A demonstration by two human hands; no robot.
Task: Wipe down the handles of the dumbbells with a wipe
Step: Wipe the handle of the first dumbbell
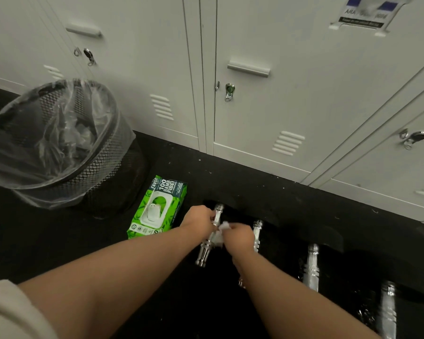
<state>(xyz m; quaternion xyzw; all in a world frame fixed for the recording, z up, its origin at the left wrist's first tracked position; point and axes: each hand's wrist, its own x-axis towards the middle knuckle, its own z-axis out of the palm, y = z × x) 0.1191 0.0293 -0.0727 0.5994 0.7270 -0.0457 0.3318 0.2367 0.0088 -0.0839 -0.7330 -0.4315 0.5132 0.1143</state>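
Item: leftmost chrome dumbbell handle [209, 234], lying on the black floor [59, 245] before grey lockers [279, 94]. I am steadying its upper part with my left hand [198, 218], grip curled round it, so it cannot roll. My right hand [239, 237] is pinching the crumpled white wipe [222, 228] against the bar. Nearby: green wipe pack [157, 207], lined mesh bin [54, 143] — presumably for spent wipes.

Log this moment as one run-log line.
step: wiping first handle | left hand: grips dumbbell handle | right hand: holds wipe on it | wipe pack: on floor
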